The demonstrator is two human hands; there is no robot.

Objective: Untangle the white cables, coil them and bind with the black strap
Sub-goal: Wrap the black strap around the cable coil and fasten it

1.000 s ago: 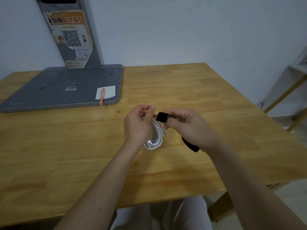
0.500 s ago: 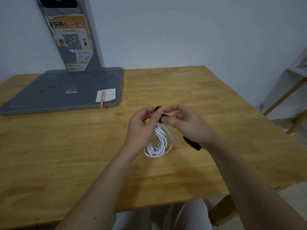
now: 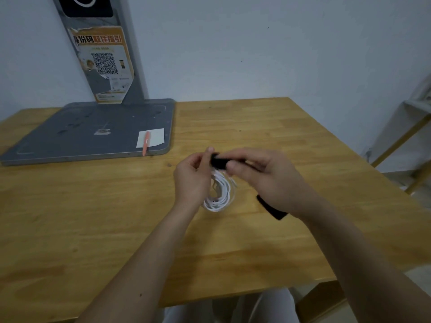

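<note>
An orange poster (image 3: 103, 64) was stuck on the grey upright stand (image 3: 130, 73) at the back left of the table. Its heading, in large Chinese characters, appeared to end "取件指引"; the first characters were partly torn. Below sat a black QR code (image 3: 105, 63). The smaller print was too blurred to read.

A wooden desk (image 3: 256, 127) stands against a plain pale wall (image 3: 256, 47). At its far left rests a grey stand (image 3: 88, 127) bearing an orange QR-code poster (image 3: 105, 64). A wooden-framed shelf (image 3: 405, 136) stands right.
</note>
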